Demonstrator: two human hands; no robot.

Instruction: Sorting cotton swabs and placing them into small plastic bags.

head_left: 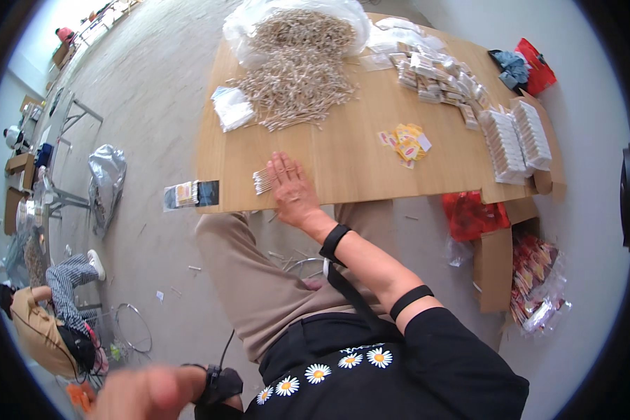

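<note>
My right hand point(294, 192) lies on the near edge of the wooden table, fingers stretched out and side by side. It rests over a small row of cotton swabs point(261, 181), whose white tips stick out to its left; the rest of the row is hidden under the hand. My left hand point(147, 393) is raised off the table at the lower left, close to the camera and blurred, so its fingers cannot be made out. Farther in on the table lies a big heap of loose cotton swabs point(297, 87), partly in a clear plastic bag point(238, 31).
Yellow cards point(407, 143) lie right of centre. Packed swab bags point(437, 77) and stacked white packs point(505, 147) fill the right side. A swab pack point(186, 194) sits at the left edge. A cardboard box point(492, 273) stands below. Another person point(45, 329) sits at left.
</note>
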